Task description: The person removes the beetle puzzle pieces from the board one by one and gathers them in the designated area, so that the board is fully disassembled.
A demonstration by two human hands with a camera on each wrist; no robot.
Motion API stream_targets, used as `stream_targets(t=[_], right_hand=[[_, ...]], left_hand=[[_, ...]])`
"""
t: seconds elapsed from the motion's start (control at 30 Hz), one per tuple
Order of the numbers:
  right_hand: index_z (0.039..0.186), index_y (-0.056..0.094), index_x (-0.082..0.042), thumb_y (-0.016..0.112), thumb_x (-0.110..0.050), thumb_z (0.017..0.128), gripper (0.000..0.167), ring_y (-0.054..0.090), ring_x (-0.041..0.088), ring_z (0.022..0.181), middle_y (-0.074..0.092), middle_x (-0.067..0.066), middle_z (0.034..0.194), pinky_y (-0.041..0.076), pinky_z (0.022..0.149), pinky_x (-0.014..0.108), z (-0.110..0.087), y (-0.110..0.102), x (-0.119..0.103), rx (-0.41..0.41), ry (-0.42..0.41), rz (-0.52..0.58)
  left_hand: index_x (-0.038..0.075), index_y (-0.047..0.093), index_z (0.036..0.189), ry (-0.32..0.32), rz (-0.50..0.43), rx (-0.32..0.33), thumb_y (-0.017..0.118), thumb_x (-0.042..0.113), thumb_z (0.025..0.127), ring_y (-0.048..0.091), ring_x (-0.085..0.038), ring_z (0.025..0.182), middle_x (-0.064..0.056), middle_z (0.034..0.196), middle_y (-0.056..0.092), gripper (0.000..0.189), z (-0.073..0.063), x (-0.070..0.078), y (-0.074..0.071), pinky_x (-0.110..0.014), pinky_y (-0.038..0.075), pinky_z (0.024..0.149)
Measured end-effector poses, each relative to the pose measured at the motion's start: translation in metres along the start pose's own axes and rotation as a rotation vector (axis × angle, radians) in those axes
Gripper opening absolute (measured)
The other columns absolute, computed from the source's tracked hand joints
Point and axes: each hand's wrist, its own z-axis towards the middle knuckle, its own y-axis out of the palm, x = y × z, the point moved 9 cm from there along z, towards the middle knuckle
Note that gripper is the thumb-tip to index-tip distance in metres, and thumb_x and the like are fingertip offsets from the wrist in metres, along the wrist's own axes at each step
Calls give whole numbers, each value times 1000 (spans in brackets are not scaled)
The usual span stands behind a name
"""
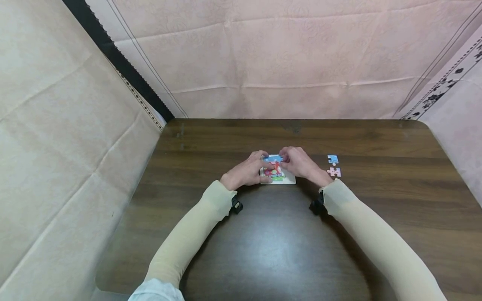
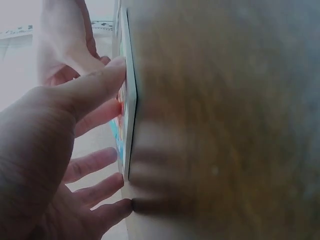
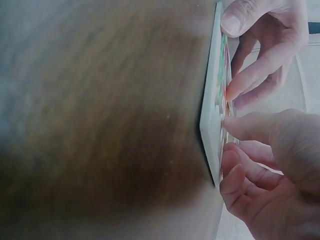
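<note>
Fingers (image 2: 95, 164) either side of puzzle board (image 1: 288, 179)

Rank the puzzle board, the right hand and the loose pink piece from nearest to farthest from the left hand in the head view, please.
1. Puzzle board: touching the left hand.
2. Right hand: at the board's right side.
3. Loose pink piece: farther right, beyond the right hand.

The jigsaw board (image 1: 288, 180) is edged in white and filled with blue, red and green. The upper loose piece (image 1: 333, 159) is coloured blue, the lower loose piece (image 1: 334, 172) pale pink. The bench (image 1: 263, 251) is streaked with brown wood grain; the sleeves (image 1: 376, 234) are coloured cream.
</note>
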Motion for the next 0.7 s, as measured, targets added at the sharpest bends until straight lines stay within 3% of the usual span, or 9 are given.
stream_targets(t=[0.27, 0.7], right_hand=[[132, 70, 4, 76, -4, 99, 34, 70, 35, 99, 75, 23, 111, 62, 90, 50, 0, -2, -6, 45, -46, -30], [134, 70, 5, 76, -7, 100, 36, 72, 37, 105, 74, 25, 117, 62, 93, 51, -7, -7, 1, 64, -34, 14]], left_hand=[[24, 70, 148, 37, 47, 25, 80, 44, 100, 46, -27, 135, -9, 149, 54, 53, -1, 5, -3, -43, 54, 112], [17, 68, 150, -29, -29, 33, 82, 43, 98, 47, -25, 139, -9, 156, 51, 60, -1, -1, -3, -43, 53, 117]])
